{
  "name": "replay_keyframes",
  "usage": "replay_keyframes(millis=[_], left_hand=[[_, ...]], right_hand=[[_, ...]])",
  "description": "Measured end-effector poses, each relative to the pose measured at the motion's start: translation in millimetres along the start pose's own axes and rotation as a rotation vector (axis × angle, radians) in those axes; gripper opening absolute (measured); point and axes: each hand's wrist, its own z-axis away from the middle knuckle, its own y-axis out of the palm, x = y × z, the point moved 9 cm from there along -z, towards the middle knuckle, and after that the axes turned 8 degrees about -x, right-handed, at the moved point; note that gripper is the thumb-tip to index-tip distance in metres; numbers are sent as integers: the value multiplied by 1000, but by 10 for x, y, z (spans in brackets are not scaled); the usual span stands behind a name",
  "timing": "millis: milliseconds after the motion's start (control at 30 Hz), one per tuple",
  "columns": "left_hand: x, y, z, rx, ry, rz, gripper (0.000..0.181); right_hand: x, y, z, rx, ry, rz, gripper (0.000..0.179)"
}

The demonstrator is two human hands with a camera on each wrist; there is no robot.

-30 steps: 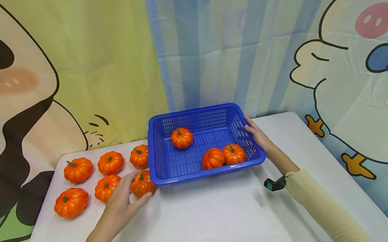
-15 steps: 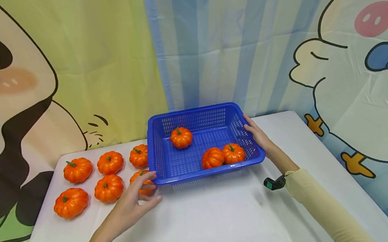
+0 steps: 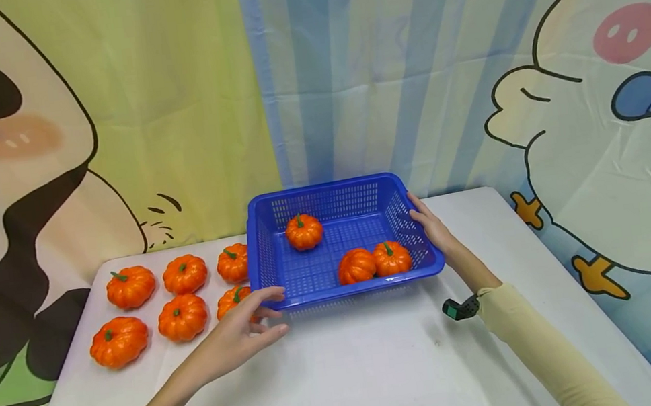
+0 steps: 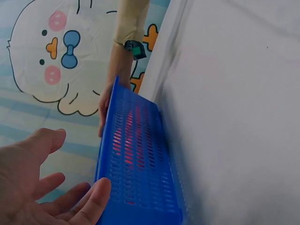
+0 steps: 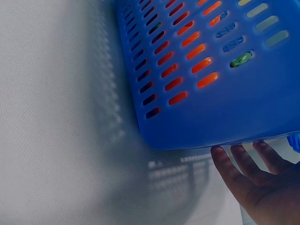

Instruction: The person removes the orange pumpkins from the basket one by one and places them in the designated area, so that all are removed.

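The blue plastic basket [image 3: 332,256] stands at the back of the table, slotted all round. One small orange pumpkin [image 3: 304,231] lies at its back left; two more, one of them a pumpkin [image 3: 392,258] with a green stem, touch at its front right. My left hand [image 3: 238,339] is at the basket's front-left corner, fingers apart and loosely bent, holding nothing; in the left wrist view a fingertip overlaps the rim, and contact is unclear. My right hand [image 3: 435,227] rests its fingertips against the basket's right side. Its fingers [image 5: 234,176] look straight in the right wrist view; the thumb is hidden.
Left of the basket several pumpkins stand in two rows, among them a front-left pumpkin [image 3: 119,341] and a pumpkin [image 3: 232,301] partly behind my left hand. A printed curtain [image 3: 323,81] hangs behind the white table [image 3: 371,373].
My left hand has moved right, from beside the nearest pumpkin to the basket's front-left corner. That pumpkin stays on the table. The right hand and basket hold still.
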Motion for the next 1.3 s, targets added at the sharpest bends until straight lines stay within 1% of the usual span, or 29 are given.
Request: replay_keyframes(millis=[100,200,233,300,400,467,533,600,633,700,767,833,900,1000,1067,1167,1233,1300], left_hand=[[-82,57,-86,36,11,10,59],[-224,147,-266,104,41,10,58],[-279,186,-352,133,55,4,57],[-375,281,-568,190,74,-26,55],[-471,441,-976,266,89,-105,52],[-477,559,-1243,302,82,-155,52],[-425,683,-1457,342,38,-171,54],[-335,811,-1617,385,-13,-191,57],[-285,876,-1670,412,-42,-203,59],[-193,1003,-1724,483,-103,-220,62],[-138,1108,-1749,541,-114,-268,64],[-113,1175,-1749,575,-120,-305,65],[-104,1206,-1751,578,-114,-336,64],[-95,1200,-1762,561,-110,-361,62],[-101,1176,-1769,554,-108,-349,62],[-128,1076,-1796,531,-136,-254,62],[-143,940,-1827,504,-159,-191,62],[-145,750,-1861,475,-167,-165,61]], right_hand=[[-7,-6,10,-1,0,-1,55],[-3,-8,6,7,-8,-6,55],[1,-7,5,11,-12,-3,55],[2,-9,1,14,-14,-3,55],[28,-30,-27,9,-19,-5,55],[31,-42,-36,7,-22,-3,56],[23,-52,-35,4,-20,-5,56],[10,-54,-23,4,-19,1,56],[4,-47,-16,6,-17,0,56],[-4,-32,-4,10,-12,4,56],[0,-9,1,19,-14,9,56],[4,12,2,22,-17,7,56],[2,23,0,16,-19,4,56],[7,35,-15,12,-23,-3,56],[3,43,-22,16,-19,-5,56],[-9,42,-14,18,-7,-8,56],[-17,29,-4,14,-2,-10,56],[-24,8,4,9,-2,-10,56]])
